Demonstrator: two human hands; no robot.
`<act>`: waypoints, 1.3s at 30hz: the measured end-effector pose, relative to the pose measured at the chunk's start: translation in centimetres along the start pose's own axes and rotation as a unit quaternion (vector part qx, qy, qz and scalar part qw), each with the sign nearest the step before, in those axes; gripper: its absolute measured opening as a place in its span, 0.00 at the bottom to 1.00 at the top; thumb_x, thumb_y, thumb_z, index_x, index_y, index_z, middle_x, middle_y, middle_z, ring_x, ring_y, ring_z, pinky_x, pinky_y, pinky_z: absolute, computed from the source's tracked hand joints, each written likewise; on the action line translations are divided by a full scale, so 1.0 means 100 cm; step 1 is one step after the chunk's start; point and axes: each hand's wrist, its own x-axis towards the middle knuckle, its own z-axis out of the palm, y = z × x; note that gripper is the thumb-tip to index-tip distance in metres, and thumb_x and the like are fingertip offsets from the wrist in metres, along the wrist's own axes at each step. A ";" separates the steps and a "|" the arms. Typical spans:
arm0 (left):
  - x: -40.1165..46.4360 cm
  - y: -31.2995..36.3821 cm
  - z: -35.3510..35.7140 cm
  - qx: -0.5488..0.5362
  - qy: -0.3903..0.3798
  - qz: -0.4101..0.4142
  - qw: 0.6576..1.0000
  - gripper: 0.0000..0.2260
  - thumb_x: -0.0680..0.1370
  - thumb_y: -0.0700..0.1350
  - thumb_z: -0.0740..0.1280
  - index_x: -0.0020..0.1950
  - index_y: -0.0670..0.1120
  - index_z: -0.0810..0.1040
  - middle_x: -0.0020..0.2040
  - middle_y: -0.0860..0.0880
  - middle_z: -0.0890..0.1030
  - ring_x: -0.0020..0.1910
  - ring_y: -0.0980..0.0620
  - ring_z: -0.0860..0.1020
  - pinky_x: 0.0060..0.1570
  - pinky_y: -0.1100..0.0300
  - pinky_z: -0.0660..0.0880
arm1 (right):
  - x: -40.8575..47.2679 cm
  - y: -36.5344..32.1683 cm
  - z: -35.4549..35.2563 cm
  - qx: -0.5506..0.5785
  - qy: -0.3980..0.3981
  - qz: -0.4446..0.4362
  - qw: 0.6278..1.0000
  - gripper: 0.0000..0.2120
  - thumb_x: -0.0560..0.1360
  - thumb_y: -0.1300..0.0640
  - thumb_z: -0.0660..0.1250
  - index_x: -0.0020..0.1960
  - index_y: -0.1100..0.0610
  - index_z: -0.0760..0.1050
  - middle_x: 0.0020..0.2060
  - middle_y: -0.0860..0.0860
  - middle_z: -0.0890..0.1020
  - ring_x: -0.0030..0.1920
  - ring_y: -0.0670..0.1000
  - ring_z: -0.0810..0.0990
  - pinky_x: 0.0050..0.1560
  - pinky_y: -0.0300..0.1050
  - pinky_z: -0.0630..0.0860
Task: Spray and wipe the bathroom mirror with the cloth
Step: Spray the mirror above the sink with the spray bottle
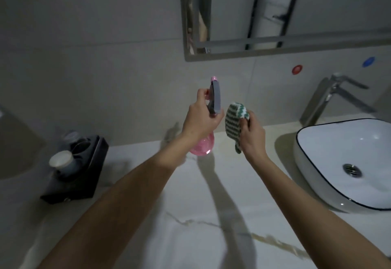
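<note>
My left hand [201,118] grips a pink spray bottle [203,146] by its neck, below the grey trigger head, and holds it upright above the counter. Its nozzle points up toward the wall. My right hand [251,135] pinches a green-and-white striped cloth [233,122], which hangs folded just right of the bottle. The bathroom mirror [317,4], with a grey frame, hangs on the wall above and to the right of both hands.
A marble counter [190,215] spreads below my arms. A white basin [347,163] with a chrome tap [330,97] stands at the right. A black holder [78,171] with small containers sits at the left. Red and blue wall fittings show under the mirror.
</note>
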 end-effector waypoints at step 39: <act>0.144 0.071 0.037 0.133 0.117 -0.001 0.984 0.13 0.72 0.45 0.68 0.51 0.49 0.65 0.41 0.45 0.83 0.33 0.44 0.82 0.37 0.48 0.80 | 0.159 -0.035 -0.069 0.065 -0.017 -0.111 0.991 0.12 0.81 0.61 0.55 0.62 0.58 0.73 0.50 0.49 0.77 0.50 0.48 0.76 0.51 0.44 0.74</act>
